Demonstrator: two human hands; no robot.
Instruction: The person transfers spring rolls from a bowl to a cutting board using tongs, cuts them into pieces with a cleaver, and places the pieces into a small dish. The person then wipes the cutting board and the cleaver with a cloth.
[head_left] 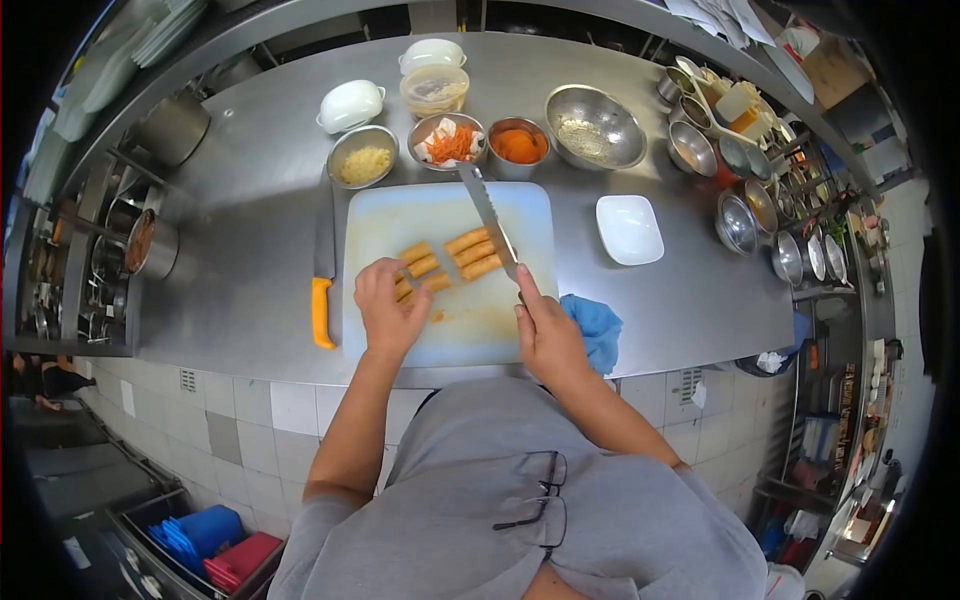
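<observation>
On a white cutting board lie several golden-brown rolls, cut into pieces, in two groups with a narrow gap between them. My left hand rests over the left group, thumb and fingers around the nearer pieces. My right hand grips the handle of a knife with a scalloped blade. The blade points away from me and crosses the right end of the right group; whether it touches the rolls I cannot tell.
An orange-handled knife lies left of the board, and a blue cloth and square white dish sit right of it. Behind stand bowls of shredded carrot, yellow bits and orange food, plus a wide metal bowl.
</observation>
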